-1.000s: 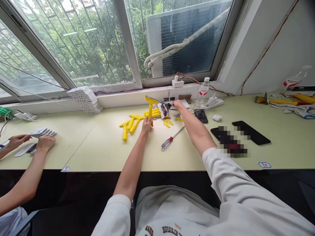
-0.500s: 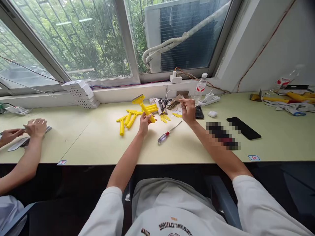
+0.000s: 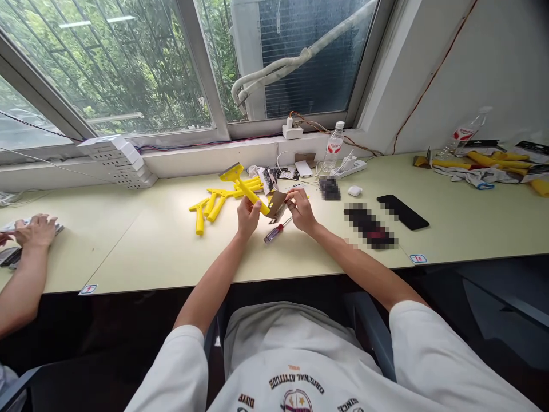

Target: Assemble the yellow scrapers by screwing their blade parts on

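A yellow scraper (image 3: 246,189) with a wide head is in my left hand (image 3: 249,216), whose fingers wrap round its handle. The head points up and to the left. My right hand (image 3: 301,210) pinches a brown cardboard card (image 3: 277,204) by its right edge, close to the handle's lower end. Whether card and handle touch, I cannot tell. Below the card lies a screwdriver (image 3: 273,233) with a clear and red handle, its shaft partly hidden by my right hand. More yellow scrapers (image 3: 219,205) lie to the left of my left hand.
Behind my hands are printed packets (image 3: 269,182), a water bottle (image 3: 334,147) and a power strip (image 3: 351,167). To the right lie a white earphone case (image 3: 354,190) and a black phone-like slab (image 3: 403,212). A co-worker's hand (image 3: 36,230) is at far left.
My right hand has come left and toward me, bringing the brown card beside the scraper handle. My left hand still grips the scraper. The view has shifted to the right.
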Tool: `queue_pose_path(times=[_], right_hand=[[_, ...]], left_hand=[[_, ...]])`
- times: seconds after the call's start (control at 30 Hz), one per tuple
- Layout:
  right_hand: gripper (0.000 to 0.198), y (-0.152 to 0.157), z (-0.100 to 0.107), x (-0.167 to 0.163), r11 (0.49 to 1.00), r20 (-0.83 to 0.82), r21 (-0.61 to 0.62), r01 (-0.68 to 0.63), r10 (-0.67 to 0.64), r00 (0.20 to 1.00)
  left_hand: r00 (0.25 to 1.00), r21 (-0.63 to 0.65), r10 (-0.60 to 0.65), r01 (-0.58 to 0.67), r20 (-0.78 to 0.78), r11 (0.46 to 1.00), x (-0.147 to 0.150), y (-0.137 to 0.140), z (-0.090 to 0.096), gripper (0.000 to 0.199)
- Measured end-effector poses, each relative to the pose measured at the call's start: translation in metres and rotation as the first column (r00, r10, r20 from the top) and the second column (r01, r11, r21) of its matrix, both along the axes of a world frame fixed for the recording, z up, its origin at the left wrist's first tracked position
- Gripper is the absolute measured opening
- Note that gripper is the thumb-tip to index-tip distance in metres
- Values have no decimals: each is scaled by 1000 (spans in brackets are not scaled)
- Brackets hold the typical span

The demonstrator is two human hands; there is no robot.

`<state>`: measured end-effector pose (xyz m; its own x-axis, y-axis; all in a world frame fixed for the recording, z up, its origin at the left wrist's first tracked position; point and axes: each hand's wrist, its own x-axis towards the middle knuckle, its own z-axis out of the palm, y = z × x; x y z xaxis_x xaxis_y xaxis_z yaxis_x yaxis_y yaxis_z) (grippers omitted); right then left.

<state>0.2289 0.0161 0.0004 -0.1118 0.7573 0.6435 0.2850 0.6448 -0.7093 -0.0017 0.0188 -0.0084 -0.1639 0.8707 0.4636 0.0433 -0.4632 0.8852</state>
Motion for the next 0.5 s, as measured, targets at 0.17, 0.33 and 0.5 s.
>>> queue_pose_path(times=[0.17,0.33,0.5], right_hand=[[13,-2,-6,-17,958,-107,-218,-184,164,981],[24,3,-7,-18,909,-214,-358,-215,144,966],[27,5,-5,-14,883,-323,-380,-276,153,934]], left_hand=[[992,17,-21,24,-122,1000,2,-5,-7,40],[970,32,-58,68,-236,997,1,-6,-4,34],[977,-60,-145,138,-153,989,1,-7,-1,38]])
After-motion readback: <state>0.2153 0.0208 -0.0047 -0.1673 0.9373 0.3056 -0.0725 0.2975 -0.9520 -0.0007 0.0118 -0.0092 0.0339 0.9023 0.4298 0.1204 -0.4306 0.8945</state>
